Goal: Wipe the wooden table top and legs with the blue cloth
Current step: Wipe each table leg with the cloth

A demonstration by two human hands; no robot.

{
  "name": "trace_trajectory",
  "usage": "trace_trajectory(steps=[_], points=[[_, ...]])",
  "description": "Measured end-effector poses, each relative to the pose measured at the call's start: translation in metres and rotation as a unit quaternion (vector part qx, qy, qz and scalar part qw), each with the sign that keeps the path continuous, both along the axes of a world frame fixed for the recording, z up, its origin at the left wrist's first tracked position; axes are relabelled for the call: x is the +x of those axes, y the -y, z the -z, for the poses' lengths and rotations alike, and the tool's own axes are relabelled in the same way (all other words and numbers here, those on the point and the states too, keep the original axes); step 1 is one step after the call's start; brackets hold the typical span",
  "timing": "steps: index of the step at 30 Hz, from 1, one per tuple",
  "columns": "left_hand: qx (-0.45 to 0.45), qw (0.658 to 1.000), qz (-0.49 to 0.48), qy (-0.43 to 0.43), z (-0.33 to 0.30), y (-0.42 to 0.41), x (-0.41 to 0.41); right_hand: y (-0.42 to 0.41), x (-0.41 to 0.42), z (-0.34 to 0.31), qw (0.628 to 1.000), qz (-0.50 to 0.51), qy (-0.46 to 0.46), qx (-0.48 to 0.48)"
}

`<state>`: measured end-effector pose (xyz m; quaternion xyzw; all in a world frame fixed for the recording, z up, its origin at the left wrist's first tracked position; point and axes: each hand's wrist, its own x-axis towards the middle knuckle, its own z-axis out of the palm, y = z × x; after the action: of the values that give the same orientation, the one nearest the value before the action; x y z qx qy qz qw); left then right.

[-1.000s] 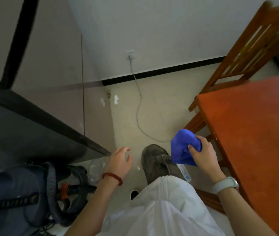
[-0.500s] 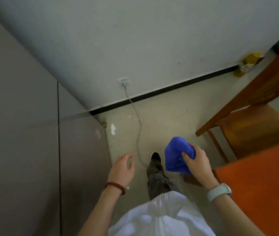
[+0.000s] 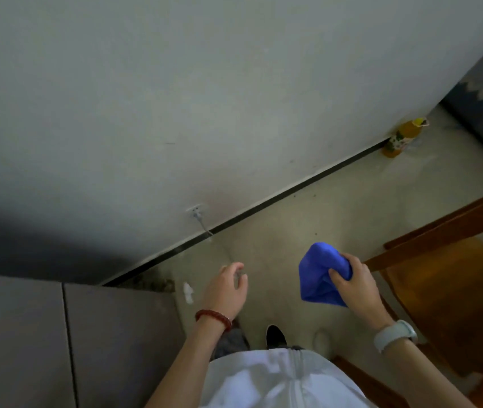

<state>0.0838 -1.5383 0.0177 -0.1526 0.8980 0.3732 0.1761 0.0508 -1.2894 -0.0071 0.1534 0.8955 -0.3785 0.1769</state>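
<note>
Cloth [image 3: 321, 273], blue and bunched, sits clamped in our right hand [image 3: 355, 287] above the floor, its long axis running toward the wall, rounded end pointing away. Our left hand [image 3: 227, 290] hangs empty, fingers loosely curled, beside the wooden chair [image 3: 452, 293].

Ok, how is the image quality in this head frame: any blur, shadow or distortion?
Head view: dim and soft all over; a dark shadow falls on the wall at left; the wide lens bends the baseboard into a slant; the blue cloth in the right hand stays vivid; the wooden chair edges smear.
</note>
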Motion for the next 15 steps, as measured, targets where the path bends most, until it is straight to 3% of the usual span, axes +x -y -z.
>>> trace_trajectory(steps=[8,15], points=[[0.012,0.989,0.147,-0.007,0.006,0.023,-0.132,0.027,-0.042,0.004,0.987,0.162,-0.01,-0.012],[0.007,0.961,0.276,-0.025,0.011,-0.038,-0.242,0.001,-0.093,0.008,0.967,0.255,-0.012,-0.009]])
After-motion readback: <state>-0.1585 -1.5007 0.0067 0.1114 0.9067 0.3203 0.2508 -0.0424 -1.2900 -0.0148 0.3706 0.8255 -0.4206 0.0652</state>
